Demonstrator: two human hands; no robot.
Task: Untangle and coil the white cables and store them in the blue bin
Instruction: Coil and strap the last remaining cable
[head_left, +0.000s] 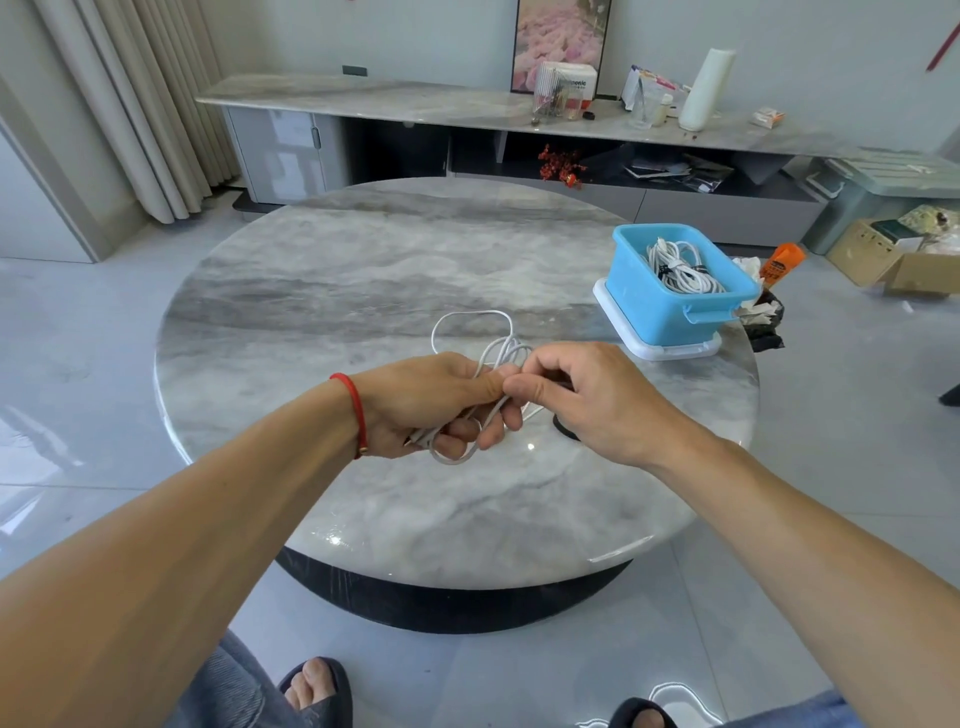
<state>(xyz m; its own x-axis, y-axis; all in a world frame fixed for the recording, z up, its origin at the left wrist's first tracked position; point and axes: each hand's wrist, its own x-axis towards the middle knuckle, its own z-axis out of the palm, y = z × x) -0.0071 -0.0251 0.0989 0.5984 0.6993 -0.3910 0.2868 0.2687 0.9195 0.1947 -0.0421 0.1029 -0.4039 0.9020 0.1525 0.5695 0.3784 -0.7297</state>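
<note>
My left hand (436, 400) grips one thin white cable (470, 317) in loose loops — right hand (587, 400) fingers pinch it; one coiled bundle (680, 267) fills the blue bin (654, 312).

The left hand (441, 402) covers the middle of the white cable (470, 332), so where its loops cross cannot be seen. The right hand (582, 400) hides the strand it pinches and most of a dark round object (563, 428) on the counter (363, 291). The blue bin (675, 312) walls conceal the lower part of the coiled cables (680, 267) inside. Both feet and the forearms are cut off by the picture's edges.
</note>
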